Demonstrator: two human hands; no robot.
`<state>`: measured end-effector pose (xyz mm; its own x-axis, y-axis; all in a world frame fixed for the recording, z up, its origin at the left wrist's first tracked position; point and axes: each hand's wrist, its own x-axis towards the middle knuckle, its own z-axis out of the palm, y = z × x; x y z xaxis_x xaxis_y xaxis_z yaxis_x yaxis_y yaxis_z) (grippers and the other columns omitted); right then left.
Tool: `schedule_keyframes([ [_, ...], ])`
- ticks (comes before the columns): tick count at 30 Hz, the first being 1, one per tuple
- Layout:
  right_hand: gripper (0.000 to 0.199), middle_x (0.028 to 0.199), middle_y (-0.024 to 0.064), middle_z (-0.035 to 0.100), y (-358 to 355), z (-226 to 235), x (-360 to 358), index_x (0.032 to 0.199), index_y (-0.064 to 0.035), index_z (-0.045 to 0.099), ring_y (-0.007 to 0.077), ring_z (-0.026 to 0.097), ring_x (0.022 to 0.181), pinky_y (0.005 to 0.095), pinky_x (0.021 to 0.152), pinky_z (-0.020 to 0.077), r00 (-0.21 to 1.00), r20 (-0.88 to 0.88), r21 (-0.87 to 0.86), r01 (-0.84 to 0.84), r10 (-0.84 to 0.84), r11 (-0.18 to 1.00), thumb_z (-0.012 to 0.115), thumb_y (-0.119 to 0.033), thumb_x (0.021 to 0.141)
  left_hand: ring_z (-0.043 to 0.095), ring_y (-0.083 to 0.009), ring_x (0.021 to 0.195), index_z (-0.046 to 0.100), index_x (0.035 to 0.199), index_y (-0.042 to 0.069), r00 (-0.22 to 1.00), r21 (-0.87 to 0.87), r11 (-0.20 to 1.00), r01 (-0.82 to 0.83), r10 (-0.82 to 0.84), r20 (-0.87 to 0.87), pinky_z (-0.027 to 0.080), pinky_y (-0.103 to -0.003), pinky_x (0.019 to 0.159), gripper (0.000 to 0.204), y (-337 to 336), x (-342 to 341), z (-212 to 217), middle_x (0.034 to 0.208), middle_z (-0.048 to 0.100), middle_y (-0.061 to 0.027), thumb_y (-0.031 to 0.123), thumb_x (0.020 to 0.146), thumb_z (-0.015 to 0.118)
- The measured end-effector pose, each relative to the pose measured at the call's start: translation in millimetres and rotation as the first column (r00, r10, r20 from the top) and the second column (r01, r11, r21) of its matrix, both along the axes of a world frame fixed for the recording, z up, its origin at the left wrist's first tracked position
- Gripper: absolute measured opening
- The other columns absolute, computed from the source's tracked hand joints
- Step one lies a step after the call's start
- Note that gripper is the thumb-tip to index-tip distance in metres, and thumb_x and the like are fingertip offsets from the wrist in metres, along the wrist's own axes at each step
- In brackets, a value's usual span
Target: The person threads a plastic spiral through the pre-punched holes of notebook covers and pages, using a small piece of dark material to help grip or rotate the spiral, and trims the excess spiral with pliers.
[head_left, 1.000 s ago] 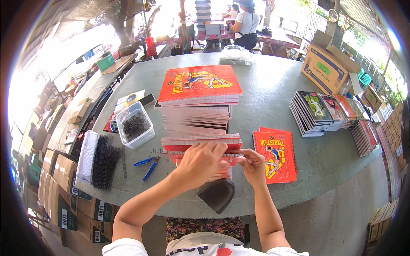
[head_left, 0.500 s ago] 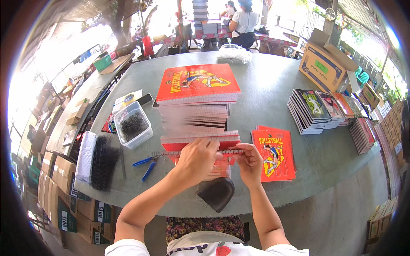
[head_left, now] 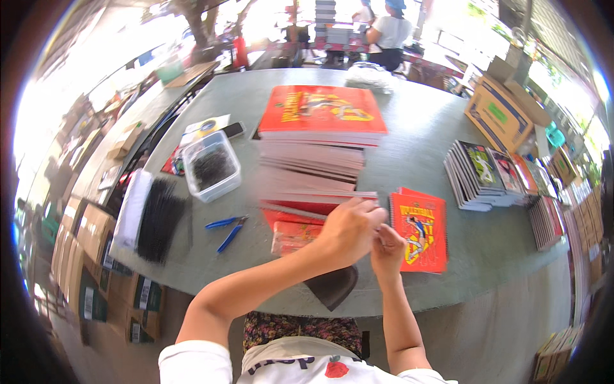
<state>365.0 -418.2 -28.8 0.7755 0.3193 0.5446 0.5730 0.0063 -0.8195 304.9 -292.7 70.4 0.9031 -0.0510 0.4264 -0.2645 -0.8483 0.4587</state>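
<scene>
A red-covered notebook (head_left: 275, 219) stands tilted on edge in front of me, with a wire coil (head_left: 295, 212) running along its spine edge. My left hand (head_left: 353, 232) is closed around the right end of this notebook. Right beside it, my right hand (head_left: 387, 248) is pinched shut at the coil's end; what lies between its fingertips is hidden. Behind rises a tall stack of notebooks (head_left: 323, 116), the top one with a red and yellow volleyball cover. Several spiral notebooks (head_left: 419, 230) with red covers lie to the right. A dark rounded block (head_left: 334, 287) sits at the near edge, below my hands.
Blue-handled cutters (head_left: 227, 232) lie left, beside a bundle of black coils (head_left: 160, 221) and a clear tub (head_left: 212, 168) of small dark pieces. Finished notebooks (head_left: 476, 176) and an open carton (head_left: 499, 114) occupy the right side. A person (head_left: 389, 38) is at a far table.
Both hands have shifted right along the spine and come together at its right end. The view has turned slightly, so the table contents appear moved to the right.
</scene>
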Motion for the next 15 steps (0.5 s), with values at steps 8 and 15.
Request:
schedule_keyframes([
  [8, 0.018, 0.088, 0.0028, 0.066, -12, 34, 6, 0.101, 0.0027, 0.064, 0.0078, 0.058, 0.084, 0.0220, 0.075, 0.0448, 0.959, -0.152, 0.143, -0.218, 0.239, 0.965, 0.060, -0.005, 0.085, 0.054, -0.0233, 0.080, 0.061, 0.084, 0.010, 0.851, 0.166, 0.986, 0.015, -0.100, 0.515, 0.047, -0.038, 0.075, 0.017, 12, -50, -7, 0.076, 0.052, -0.0065, 0.015, 0.069, 0.067],
  [15, 0.031, 0.095, 0.0089, 0.069, -32, 86, 36, 0.109, -0.0013, 0.064, 0.0138, 0.063, 0.082, 0.0266, 0.073, 0.0477, 0.835, -0.262, -0.311, -0.548, 0.484, 0.777, 0.065, -0.020, 0.085, 0.047, -0.0354, 0.112, 0.049, 0.129, 0.008, 0.787, 0.431, 0.840, -0.330, 0.497, -0.366, 0.037, -0.042, 0.100, 0.075, 207, -150, -90, 0.117, 0.050, -0.0211, 0.027, 0.062, 0.078],
])
